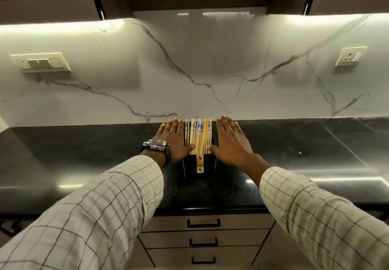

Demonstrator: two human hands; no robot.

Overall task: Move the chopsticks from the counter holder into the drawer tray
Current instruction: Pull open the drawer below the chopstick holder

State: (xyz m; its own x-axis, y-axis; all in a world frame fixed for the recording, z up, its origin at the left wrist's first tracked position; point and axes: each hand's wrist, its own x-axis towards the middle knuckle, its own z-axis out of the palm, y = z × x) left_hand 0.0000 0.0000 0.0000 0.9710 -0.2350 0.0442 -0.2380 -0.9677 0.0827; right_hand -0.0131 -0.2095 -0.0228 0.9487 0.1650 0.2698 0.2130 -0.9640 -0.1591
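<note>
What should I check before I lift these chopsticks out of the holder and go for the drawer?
1. Chopsticks gathered upright in the black holder: ok.
2. Left hand and right hand flank the bundle, fingers flat and open, nothing gripped yet: not ok.
3. Holder stands on the black counter, apart from the front edge: ok.
4. Top drawer open to receive them: not ok, all drawers are shut.
5. Drawer tray in place inside: cannot tell, it is hidden.
</note>
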